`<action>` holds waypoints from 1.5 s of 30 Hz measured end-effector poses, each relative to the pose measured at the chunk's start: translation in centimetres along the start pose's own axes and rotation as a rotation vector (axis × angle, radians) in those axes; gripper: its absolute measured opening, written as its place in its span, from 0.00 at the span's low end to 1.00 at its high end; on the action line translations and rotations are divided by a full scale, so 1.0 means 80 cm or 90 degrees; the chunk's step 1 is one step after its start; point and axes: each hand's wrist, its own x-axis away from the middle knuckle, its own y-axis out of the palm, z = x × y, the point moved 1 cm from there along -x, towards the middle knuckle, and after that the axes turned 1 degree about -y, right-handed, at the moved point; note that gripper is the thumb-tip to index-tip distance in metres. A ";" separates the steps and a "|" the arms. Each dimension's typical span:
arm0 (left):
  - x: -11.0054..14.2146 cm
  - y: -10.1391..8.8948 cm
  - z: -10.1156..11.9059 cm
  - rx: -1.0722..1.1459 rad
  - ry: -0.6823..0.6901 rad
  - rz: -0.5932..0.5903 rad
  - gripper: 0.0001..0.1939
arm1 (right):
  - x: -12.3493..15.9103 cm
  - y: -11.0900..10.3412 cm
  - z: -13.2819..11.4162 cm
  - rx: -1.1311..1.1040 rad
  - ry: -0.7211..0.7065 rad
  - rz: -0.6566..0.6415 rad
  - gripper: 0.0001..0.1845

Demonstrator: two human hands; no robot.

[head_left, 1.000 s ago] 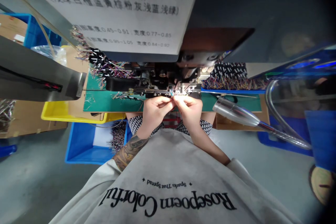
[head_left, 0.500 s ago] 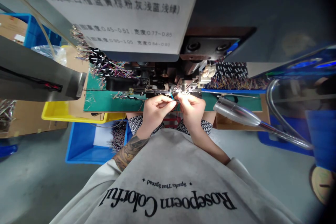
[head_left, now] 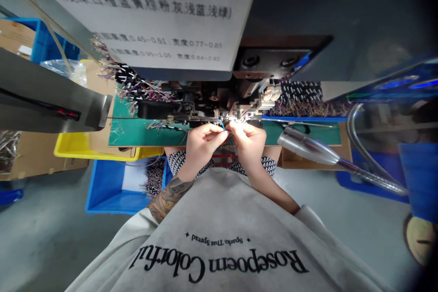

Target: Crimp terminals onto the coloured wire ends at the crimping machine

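Observation:
Thin coloured wires (head_left: 222, 125), blue and green among them, stick up between my two hands at the front of a crimping machine (head_left: 214, 93). My left hand (head_left: 204, 143) is closed in a pinch on these wires, its thumb and forefinger pressed together. Close beside it, my right hand (head_left: 250, 140) pinches at the wires too, fingertips right under the machine's brightly lit metal tooling (head_left: 239, 113). The fingers hide most of what lies between them, and some strands hang below toward my lap.
Bundles of wires with white ends lie at left (head_left: 150, 89) and in a blue tray (head_left: 304, 118) at right. A lamp (head_left: 308, 146) on a flexible neck reaches in from the right. A yellow bin (head_left: 68, 148) and a blue bin (head_left: 106, 198) stand lower left. A labelled sheet (head_left: 164, 23) hangs above.
My right hand has shifted very slightly left, and the blue wire end leans a little further left. Both hands keep their pinch.

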 end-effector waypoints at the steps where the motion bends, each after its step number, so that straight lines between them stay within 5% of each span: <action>1: 0.000 0.000 0.000 -0.002 -0.001 0.001 0.10 | 0.000 0.000 0.000 -0.007 0.000 -0.001 0.21; 45: 0.000 0.002 -0.004 0.016 -0.003 0.000 0.09 | -0.003 0.001 -0.002 0.038 -0.001 0.001 0.18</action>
